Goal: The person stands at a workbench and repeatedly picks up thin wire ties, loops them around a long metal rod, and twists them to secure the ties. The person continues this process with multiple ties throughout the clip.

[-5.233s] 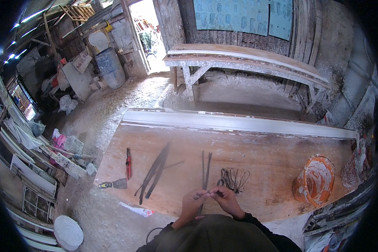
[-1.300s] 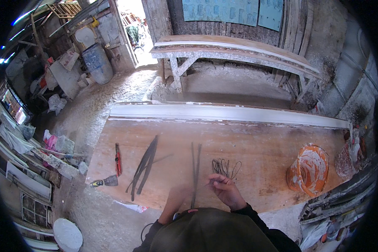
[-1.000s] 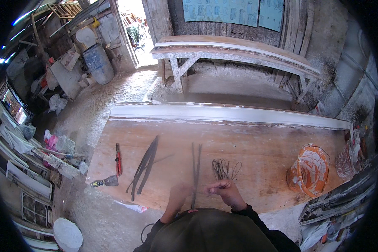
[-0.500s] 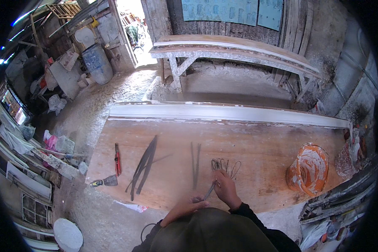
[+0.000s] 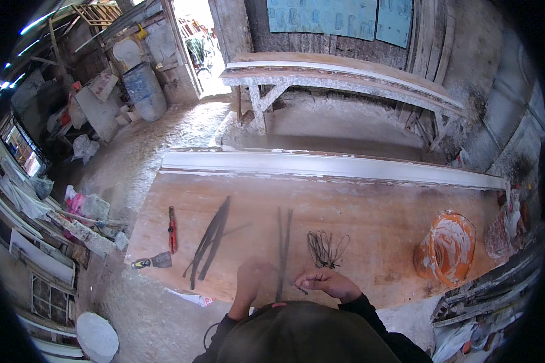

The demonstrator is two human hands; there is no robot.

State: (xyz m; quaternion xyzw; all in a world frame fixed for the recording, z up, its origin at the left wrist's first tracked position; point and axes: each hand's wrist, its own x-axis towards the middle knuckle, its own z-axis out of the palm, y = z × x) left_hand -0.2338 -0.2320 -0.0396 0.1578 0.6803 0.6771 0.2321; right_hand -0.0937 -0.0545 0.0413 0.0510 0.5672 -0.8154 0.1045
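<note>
My right hand is closed in a pinch over the near edge of the wooden table, with a short dark end of a thin strip at its fingertips. To its left my left hand is smeared by motion, its fingers unclear, beside two narrow dark strips lying on the table. Just beyond my right hand rests a bundle of thin dark wire loops. A pile of longer flat dark strips lies farther left. The lower part of both forearms is partly hidden by a dark cap.
Red-handled pliers and a putty knife lie at the table's left end. An orange, plaster-smeared bucket stands at the right. A long white moulding runs along the far edge, with a bench behind.
My right hand has moved nearer, away from the wire loops, which now lie uncovered. My left hand has moved up and left, apart from the right. The view has shifted slightly.
</note>
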